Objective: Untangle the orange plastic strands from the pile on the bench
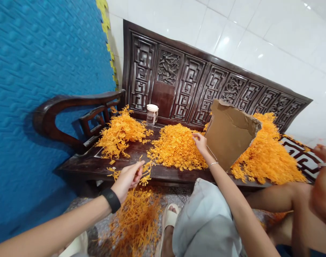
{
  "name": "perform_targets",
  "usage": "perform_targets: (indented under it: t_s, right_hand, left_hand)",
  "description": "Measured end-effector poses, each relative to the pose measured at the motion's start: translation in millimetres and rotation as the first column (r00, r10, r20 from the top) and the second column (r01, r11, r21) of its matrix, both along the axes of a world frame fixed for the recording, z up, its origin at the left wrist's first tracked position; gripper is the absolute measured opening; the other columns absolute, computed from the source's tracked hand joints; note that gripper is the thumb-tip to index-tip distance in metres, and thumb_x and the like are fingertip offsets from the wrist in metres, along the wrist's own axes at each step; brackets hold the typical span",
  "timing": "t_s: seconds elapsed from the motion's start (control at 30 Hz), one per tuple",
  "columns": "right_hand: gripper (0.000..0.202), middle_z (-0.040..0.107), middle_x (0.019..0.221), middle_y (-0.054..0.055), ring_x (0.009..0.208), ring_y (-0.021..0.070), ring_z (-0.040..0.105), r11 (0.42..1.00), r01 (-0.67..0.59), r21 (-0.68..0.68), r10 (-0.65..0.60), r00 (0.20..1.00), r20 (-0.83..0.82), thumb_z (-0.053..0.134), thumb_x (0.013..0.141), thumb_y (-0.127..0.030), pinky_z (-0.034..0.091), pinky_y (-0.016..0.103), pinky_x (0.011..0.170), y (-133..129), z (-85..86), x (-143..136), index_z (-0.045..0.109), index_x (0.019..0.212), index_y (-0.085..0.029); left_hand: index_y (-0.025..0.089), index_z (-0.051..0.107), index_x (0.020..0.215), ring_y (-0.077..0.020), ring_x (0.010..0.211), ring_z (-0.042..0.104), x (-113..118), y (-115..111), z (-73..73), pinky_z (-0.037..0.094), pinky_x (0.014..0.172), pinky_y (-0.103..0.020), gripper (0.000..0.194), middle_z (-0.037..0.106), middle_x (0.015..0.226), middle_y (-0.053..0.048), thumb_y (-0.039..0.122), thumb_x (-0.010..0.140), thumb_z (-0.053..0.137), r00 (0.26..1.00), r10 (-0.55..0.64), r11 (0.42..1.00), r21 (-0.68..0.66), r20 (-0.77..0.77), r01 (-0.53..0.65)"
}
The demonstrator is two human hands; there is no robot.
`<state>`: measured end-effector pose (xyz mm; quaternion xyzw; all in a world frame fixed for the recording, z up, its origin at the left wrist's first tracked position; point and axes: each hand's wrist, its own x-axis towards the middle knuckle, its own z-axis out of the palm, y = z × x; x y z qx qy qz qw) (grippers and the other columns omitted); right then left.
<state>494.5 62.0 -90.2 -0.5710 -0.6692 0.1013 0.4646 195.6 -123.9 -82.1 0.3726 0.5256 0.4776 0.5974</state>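
Note:
My left hand (130, 178), with a black band on its wrist, is closed in a pinch on an orange branching sprig (147, 175) that dangles over the bench's front edge. My right hand (201, 143) is at the right side of the middle orange pile (176, 148), its fingertips pinched together against the small frilly pieces. Anything between those fingers is too small to make out. To the left lies a looser heap of orange branching sprigs (121, 132).
A dark carved wooden bench (163, 94) bears the heaps. A lidded clear bottle (151, 115) stands at its back. A cardboard sheet (230, 132) leans upright before a larger orange pile (272, 160). Orange strands (137, 221) cover the floor. Another person's hand (324, 152) is far right.

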Motion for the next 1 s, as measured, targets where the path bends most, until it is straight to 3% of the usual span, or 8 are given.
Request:
perform_targets:
  t_s: [0.3,0.47,0.6,0.7,0.77,0.87,0.93,1.0]
  right_hand:
    - [0.021,0.063,0.088,0.007,0.081,0.0179,0.055,1.0,0.023,-0.014,-0.022,0.996,0.092,0.054,0.063,-0.021,0.041,0.032,0.08,-3,0.5,-1,0.061,0.082,-0.015]
    - [0.026,0.061,0.091,0.009,0.075,0.0172,0.053,0.999,0.04,-0.01,-0.04,0.998,0.051,0.054,0.063,-0.029,0.041,0.03,0.071,-8,5.8,-4,0.061,0.083,-0.013]
    - [0.032,0.061,0.086,0.009,0.056,0.0124,0.048,0.997,0.059,-0.043,-0.062,0.996,-0.064,0.048,0.069,-0.037,0.04,0.027,0.056,-15,17.2,-18,0.059,0.084,-0.011]
    - [0.035,0.062,0.082,0.008,0.048,0.0092,0.045,0.991,-0.069,-0.118,0.051,0.987,-0.149,0.045,0.073,-0.043,0.036,0.024,0.047,-30,33.7,-42,0.058,0.083,-0.011]
    - [0.035,0.062,0.082,0.007,0.047,0.0079,0.046,0.92,-0.323,-0.223,0.287,0.941,-0.179,0.048,0.074,-0.046,0.035,0.023,0.045,-46,45.2,-62,0.059,0.08,-0.013]
    - [0.04,0.063,0.083,0.005,0.053,0.0081,0.051,0.636,-0.666,-0.389,0.673,0.726,-0.144,0.045,0.078,-0.05,0.037,0.021,0.049,-75,56.0,-92,0.061,0.079,-0.013]
    - [0.046,0.063,0.084,0.005,0.056,0.0086,0.053,0.481,-0.737,-0.474,0.794,0.596,-0.12,0.04,0.081,-0.052,0.04,0.022,0.053,-90,57.0,-108,0.062,0.08,-0.012]
    - [0.05,0.063,0.087,0.007,0.056,0.0086,0.053,0.431,-0.737,-0.521,0.82,0.561,-0.114,0.037,0.081,-0.054,0.042,0.023,0.057,-98,54.1,-119,0.062,0.084,-0.011]
  left_hand:
    - [0.018,0.038,0.047,-0.0032,0.029,0.022,1,4,-1.9,0.012,0.032,-0.016,0.039,0.031,0.035,0.008,0.048,0.064,0.056,0.999,-0.001,1.0,0.0,0.039,0.001]
    - [0.017,0.04,0.047,-0.0047,0.032,0.027,0,6,-2.2,0.019,0.033,-0.017,0.041,0.033,0.038,0.007,0.049,0.069,0.052,0.997,0.008,1.0,0.023,0.079,-0.01]
    - [0.017,0.041,0.046,-0.0057,0.035,0.029,-1,7,1.5,0.023,0.035,-0.018,0.04,0.033,0.04,0.006,0.046,0.072,0.048,0.982,-0.002,0.998,0.059,0.188,-0.009]
    - [0.017,0.043,0.044,-0.0065,0.035,0.029,-2,9,3.8,0.024,0.036,-0.019,0.039,0.033,0.04,0.005,0.041,0.074,0.044,0.969,-0.028,0.996,0.085,0.246,0.007]
    - [0.017,0.043,0.042,-0.0069,0.035,0.029,-2,11,4.5,0.023,0.035,-0.019,0.04,0.033,0.039,0.004,0.04,0.075,0.042,0.958,-0.043,0.994,0.106,0.285,0.013]
    - [0.017,0.043,0.04,-0.0074,0.034,0.028,-3,13,5.1,0.023,0.035,-0.02,0.042,0.033,0.039,0.003,0.039,0.076,0.04,0.94,-0.06,0.992,0.121,0.336,0.02]
    - [0.016,0.044,0.04,-0.0076,0.035,0.028,-2,13,5.8,0.023,0.035,-0.02,0.043,0.033,0.039,0.003,0.039,0.076,0.038,0.935,-0.072,0.991,0.127,0.347,0.03]
    - [0.016,0.044,0.039,-0.0077,0.035,0.028,-2,11,7.0,0.023,0.036,-0.02,0.045,0.033,0.039,0.003,0.038,0.078,0.037,0.934,-0.092,0.99,0.136,0.346,0.047]
